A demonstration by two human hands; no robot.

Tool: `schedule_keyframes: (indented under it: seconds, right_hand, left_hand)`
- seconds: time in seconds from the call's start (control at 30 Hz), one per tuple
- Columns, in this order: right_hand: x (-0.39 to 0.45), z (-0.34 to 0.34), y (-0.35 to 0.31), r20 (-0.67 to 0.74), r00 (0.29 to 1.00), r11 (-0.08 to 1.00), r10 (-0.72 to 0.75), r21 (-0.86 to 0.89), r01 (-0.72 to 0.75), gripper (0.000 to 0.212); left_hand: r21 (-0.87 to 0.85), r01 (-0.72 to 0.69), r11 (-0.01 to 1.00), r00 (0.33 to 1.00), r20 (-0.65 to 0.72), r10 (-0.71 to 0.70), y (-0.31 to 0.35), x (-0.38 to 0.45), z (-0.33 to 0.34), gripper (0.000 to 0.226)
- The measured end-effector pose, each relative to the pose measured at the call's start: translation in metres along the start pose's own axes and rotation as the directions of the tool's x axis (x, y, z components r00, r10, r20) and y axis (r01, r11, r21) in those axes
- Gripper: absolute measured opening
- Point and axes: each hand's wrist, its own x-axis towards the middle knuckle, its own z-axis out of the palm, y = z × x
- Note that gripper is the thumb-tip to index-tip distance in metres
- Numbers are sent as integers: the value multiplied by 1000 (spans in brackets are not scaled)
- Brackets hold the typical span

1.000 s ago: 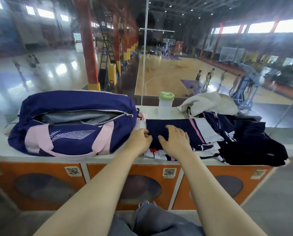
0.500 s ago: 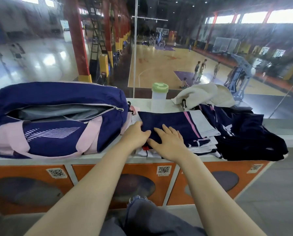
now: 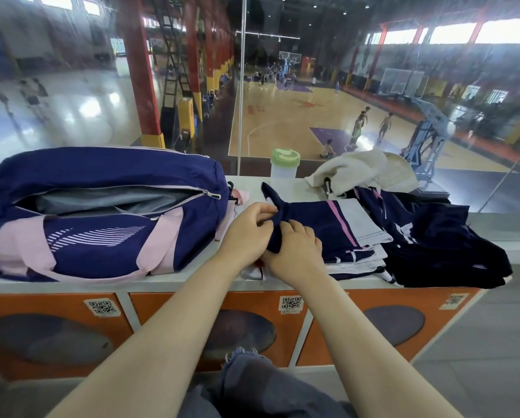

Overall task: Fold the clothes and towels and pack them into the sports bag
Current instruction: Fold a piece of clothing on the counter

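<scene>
A navy sports bag [image 3: 101, 236] with pink straps lies on the white ledge at the left, its top zip open on a grey lining. Just right of it sits a folded navy garment [image 3: 322, 221] with a pink and white stripe, on top of a small stack of folded clothes. My left hand [image 3: 249, 233] and my right hand [image 3: 295, 248] both grip the garment's left edge, which is bunched and lifted, with one corner sticking up. A heap of unfolded dark navy clothes [image 3: 433, 239] lies to the right. A cream towel [image 3: 364, 171] is crumpled behind it.
A white bottle with a green lid [image 3: 284, 164] stands at the back of the ledge [image 3: 41, 280] against a glass wall. Orange locker fronts [image 3: 168, 309] run below the ledge. A small pink item [image 3: 243, 194] peeks out beside the bag's right end.
My hands went from lying flat on the folded navy garment to gripping its left edge. That edge is now bunched and raised, a corner pointing up.
</scene>
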Motion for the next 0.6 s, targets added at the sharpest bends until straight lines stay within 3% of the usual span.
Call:
schedule_keyframes:
  seconds: [0.07, 0.17, 0.27, 0.33, 0.47, 0.53, 0.6]
  right_hand:
    - [1, -2, 0, -19, 1000, 1000, 8, 14, -8, 48]
    - [2, -7, 7, -40, 998, 964, 46, 264, -34, 17]
    - [0, -13, 16, 64, 996, 849, 64, 521, -89, 19]
    - [-3, -18, 18, 120, 991, 771, 59, 625, -121, 21]
    - [-4, -26, 24, 172, 970, 556, 173, 796, -241, 19]
    - [-1, -25, 27, 169, 956, 437, 239, 861, -261, 31]
    - [2, -25, 30, 179, 936, 359, 302, 888, -286, 42]
  left_hand:
    - [49, -10, 999, 1000, -15, 10, 2, -1, -1, 28]
    - [-22, 51, 998, 997, -63, -53, -1, 1, -2, 32]
    - [-73, 118, 990, 991, -61, -122, -8, 3, -2, 35]
    - [-13, 140, 990, 990, -33, -141, -12, 2, -1, 36]
    - [256, 85, 963, 995, 23, -94, -19, 1, -2, 37]
    - [550, 26, 835, 998, 28, -49, -18, 2, -5, 34]
    - [703, -43, 709, 998, -1, 62, -11, 2, -5, 33]
